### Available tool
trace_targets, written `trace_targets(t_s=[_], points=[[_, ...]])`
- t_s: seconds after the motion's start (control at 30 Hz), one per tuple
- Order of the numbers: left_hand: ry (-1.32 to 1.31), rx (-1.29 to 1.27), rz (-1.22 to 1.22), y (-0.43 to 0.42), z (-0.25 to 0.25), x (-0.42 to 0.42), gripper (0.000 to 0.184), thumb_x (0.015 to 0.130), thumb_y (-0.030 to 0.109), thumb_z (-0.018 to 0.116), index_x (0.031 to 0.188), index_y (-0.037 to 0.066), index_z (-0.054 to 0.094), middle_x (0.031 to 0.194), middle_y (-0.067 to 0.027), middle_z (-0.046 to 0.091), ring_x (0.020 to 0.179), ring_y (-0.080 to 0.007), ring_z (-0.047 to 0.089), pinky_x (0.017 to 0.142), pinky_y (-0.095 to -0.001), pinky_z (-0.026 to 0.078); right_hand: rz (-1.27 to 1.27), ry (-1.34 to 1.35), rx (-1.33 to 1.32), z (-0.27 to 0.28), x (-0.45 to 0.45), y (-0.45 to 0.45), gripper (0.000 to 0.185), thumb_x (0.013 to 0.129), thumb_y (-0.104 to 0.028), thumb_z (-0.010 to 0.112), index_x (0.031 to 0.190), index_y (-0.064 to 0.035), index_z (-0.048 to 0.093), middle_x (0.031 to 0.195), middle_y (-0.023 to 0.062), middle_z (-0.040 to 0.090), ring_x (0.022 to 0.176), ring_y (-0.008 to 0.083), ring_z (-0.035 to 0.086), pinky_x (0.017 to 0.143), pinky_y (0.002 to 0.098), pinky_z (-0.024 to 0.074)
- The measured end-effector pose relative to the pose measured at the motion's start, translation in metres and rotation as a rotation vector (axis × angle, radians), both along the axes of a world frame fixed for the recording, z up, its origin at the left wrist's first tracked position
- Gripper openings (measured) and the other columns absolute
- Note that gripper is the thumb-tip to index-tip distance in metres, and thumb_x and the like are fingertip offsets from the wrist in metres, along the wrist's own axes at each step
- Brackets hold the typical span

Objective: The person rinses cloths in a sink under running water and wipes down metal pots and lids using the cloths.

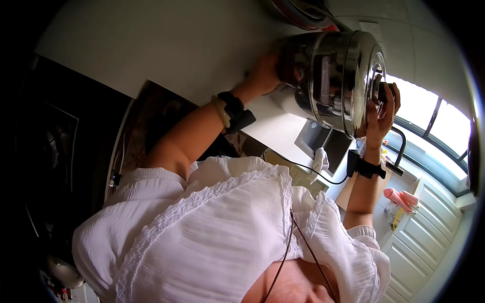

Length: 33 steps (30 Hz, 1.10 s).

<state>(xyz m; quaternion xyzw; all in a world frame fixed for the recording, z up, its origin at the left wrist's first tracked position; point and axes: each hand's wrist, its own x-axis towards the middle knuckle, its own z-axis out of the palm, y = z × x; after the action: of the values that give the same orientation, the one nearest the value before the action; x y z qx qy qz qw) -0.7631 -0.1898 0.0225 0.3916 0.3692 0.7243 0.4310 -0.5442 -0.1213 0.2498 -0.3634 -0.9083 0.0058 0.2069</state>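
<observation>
A shiny stainless steel pot (331,83) with stacked bands and a label plate appears at the upper centre, its lid (371,63) facing the right of the view. My left hand (265,73) is against the pot's far-left end, fingers curled round its dark, shadowed part; the exact grip point is hard to see. On the right, my right hand (384,113) has its fingers closed round the dark knob (379,90) of the lid. Both wrists wear black straps.
Below the pot are a sink (318,139), a white cloth (320,161) and a black cable. A black faucet (401,151) stands near the window. Pink gloves or cloth (400,198) hang by white cabinets (422,237). A red-rimmed round object (303,15) is above the pot.
</observation>
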Motion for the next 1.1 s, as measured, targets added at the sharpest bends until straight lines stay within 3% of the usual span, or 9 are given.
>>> trace_targets(t_s=[0.17,0.27,0.37,0.47,0.57,0.67,0.77,0.9,1.1], points=[[0.051,-0.029,0.039,0.012,-0.009,0.003,0.018,0.078,0.013,0.076,0.092,0.003,0.07,0.081,-0.005,0.07,0.072,-0.0118,0.065,0.067,-0.0284,0.052,-0.015,0.033,-0.04,0.001,-0.002,-0.001,0.051,0.086,-0.022,0.063,0.135,-0.0103,0.052,0.144,0.0096,0.034,0.123,0.0224,0.048,0.101,0.0337,0.0416],[-0.257,-0.151,0.07,0.023,-0.001,0.011,0.013,0.081,0.008,0.072,0.093,0.004,0.07,0.082,-0.0037,0.071,0.074,-0.0122,0.066,0.07,-0.0286,0.053,-0.026,0.019,-0.017,0.001,-0.001,-0.001,0.051,0.086,-0.021,0.063,0.134,-0.0101,0.052,0.144,0.0095,0.034,0.121,0.0218,0.049,0.099,0.0333,0.0421],[-0.33,-0.154,-0.118,0.004,0.004,0.006,0.011,0.081,0.003,0.07,0.092,0.003,0.069,0.084,-0.0034,0.07,0.078,-0.0117,0.065,0.073,-0.0279,0.053,-0.016,0.013,-0.007,0.001,-0.002,0.0,0.052,0.085,-0.02,0.064,0.134,-0.0097,0.052,0.144,0.0093,0.035,0.121,0.0214,0.049,0.098,0.0329,0.0422],[0.007,0.047,-0.043,-0.003,-0.012,0.013,0.009,0.081,0.004,0.071,0.09,0.003,0.071,0.087,-0.0078,0.071,0.08,-0.0153,0.067,0.071,-0.0279,0.054,-0.023,0.045,-0.03,0.001,-0.006,-0.003,0.052,0.085,-0.021,0.064,0.134,-0.0093,0.052,0.144,0.0096,0.035,0.122,0.0219,0.048,0.099,0.0332,0.0416],[-0.143,0.059,-0.118,0.003,-0.018,0.017,0.012,0.079,0.007,0.074,0.089,0.003,0.071,0.087,-0.0099,0.071,0.078,-0.0154,0.068,0.07,-0.0285,0.054,-0.012,0.014,-0.014,0.002,-0.002,-0.001,0.052,0.085,-0.021,0.064,0.134,-0.0092,0.052,0.144,0.0098,0.035,0.121,0.0218,0.048,0.099,0.0333,0.0416],[-0.036,0.019,0.058,0.0,-0.02,0.022,0.015,0.078,0.009,0.074,0.091,0.002,0.071,0.086,-0.0123,0.071,0.076,-0.0166,0.068,0.069,-0.0296,0.053,-0.005,-0.056,0.073,0.002,0.001,0.003,0.051,0.086,-0.02,0.063,0.134,-0.0095,0.052,0.145,0.0099,0.034,0.12,0.0209,0.048,0.097,0.0323,0.0419],[0.04,-0.369,0.33,0.012,-0.025,0.033,0.012,0.081,0.008,0.07,0.092,0.002,0.07,0.085,-0.0138,0.07,0.075,-0.0193,0.069,0.068,-0.0298,0.053,-0.031,-0.036,0.018,0.005,-0.004,-0.002,0.052,0.086,-0.02,0.063,0.135,-0.0098,0.051,0.145,0.0097,0.033,0.119,0.0204,0.049,0.096,0.0319,0.0418],[0.032,-0.295,0.435,0.014,-0.03,0.034,0.01,0.083,0.005,0.063,0.092,0.002,0.066,0.086,-0.0145,0.068,0.079,-0.0232,0.067,0.07,-0.0335,0.051,-0.075,-0.04,0.014,0.006,-0.008,-0.004,0.054,0.08,-0.019,0.063,0.131,-0.0067,0.051,0.141,0.0175,0.038,0.131,0.0336,0.038,0.107,0.0433,0.0342],[0.182,-0.442,0.329,-0.047,-0.073,0.091,0.009,0.082,0.004,0.061,0.091,0.004,0.062,0.087,-0.0146,0.065,0.084,-0.0279,0.063,0.074,-0.0374,0.049,-0.046,-0.01,0.011,0.005,-0.004,-0.001,0.053,0.08,-0.018,0.063,0.132,-0.0096,0.051,0.14,0.0158,0.04,0.129,0.0332,0.042,0.104,0.0433,0.0379]])
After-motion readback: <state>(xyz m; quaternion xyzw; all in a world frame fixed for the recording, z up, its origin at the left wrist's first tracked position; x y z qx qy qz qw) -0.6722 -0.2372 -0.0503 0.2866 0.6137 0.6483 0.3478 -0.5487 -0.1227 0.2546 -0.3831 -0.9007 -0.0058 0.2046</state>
